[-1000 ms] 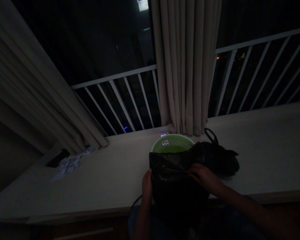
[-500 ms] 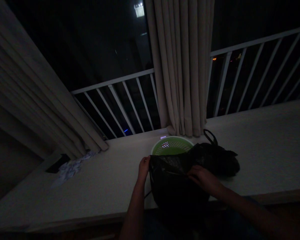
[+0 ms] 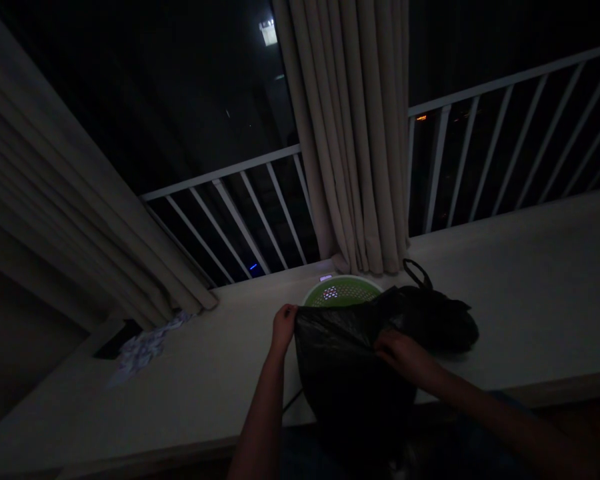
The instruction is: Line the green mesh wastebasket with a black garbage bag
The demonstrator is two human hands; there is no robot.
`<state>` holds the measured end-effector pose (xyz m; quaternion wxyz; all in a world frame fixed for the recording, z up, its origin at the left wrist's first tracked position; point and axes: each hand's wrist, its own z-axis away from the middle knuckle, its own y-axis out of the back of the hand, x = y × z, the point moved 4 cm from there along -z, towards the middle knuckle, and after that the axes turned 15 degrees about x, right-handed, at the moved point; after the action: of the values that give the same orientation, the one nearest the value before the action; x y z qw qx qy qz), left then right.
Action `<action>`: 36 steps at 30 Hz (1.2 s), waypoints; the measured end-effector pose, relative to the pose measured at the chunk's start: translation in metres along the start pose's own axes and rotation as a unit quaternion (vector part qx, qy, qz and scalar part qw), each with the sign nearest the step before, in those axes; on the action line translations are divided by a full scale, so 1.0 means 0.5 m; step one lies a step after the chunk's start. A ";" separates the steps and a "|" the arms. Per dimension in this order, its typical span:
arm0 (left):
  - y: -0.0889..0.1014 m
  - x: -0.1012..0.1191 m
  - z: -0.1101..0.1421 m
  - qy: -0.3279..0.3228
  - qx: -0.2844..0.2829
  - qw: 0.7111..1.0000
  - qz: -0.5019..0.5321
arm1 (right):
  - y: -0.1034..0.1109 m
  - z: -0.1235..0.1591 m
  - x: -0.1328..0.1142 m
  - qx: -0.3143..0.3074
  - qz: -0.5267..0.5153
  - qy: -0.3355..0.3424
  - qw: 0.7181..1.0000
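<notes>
A black plastic bag lies on the pale ledge and hangs over its front edge. My left hand is closed on the bag's upper left rim. Pinching the rim near the middle is my right hand. The bag's bunched part with a loop handle rests to the right. Behind the bag stands a green perforated basket, partly covered by the bag.
Beige curtains hang at the centre and at the left. A white railing runs behind the ledge before a dark window. Crumpled patterned cloth lies at the ledge's left end beside a dark opening.
My left hand has gone up from the bag's lower left side to its upper left rim and gripped it. The right hand has stayed on the rim. The view has shifted slightly.
</notes>
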<state>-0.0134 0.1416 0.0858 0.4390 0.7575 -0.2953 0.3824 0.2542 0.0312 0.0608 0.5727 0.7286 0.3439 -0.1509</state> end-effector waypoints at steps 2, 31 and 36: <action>0.003 0.019 -0.006 -0.010 0.002 1.000 -0.003 | 0.003 -0.003 0.003 0.004 -0.002 0.004 1.000; 0.086 0.438 -0.087 -0.250 0.057 0.960 -0.108 | 0.101 -0.157 -0.049 0.109 -0.033 0.029 0.993; 0.094 0.501 -0.089 -0.290 0.071 0.946 -0.125 | 0.115 -0.187 -0.057 0.133 -0.032 0.048 0.989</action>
<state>0.0691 0.1325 0.3311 0.3235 0.8957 -0.2850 0.1087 0.2565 0.1034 0.1482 0.4480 0.7935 0.3713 -0.1785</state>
